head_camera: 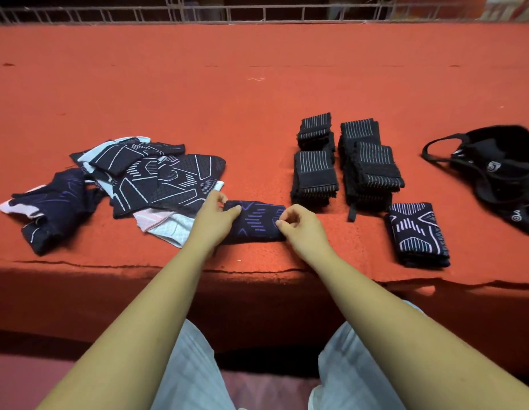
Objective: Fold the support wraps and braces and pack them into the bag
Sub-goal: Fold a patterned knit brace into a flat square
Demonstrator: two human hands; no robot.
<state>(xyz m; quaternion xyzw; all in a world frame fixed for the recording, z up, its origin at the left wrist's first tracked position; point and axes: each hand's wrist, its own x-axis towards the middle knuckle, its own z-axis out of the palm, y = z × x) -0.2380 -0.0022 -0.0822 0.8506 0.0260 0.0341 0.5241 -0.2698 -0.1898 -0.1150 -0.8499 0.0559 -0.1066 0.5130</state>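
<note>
Head view: left hand (216, 221) and right hand (301, 229) pinch the folded brace (257, 222); bag (499, 164) apart, contents hidden.

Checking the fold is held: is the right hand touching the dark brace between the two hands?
Touching. The head view shows the right hand pinching the right edge of the brace, skin against fabric with no gap.

Single head-worn wide-angle view — looks forward and down onto the red surface (257, 99), close, near edge mid-frame.
</note>
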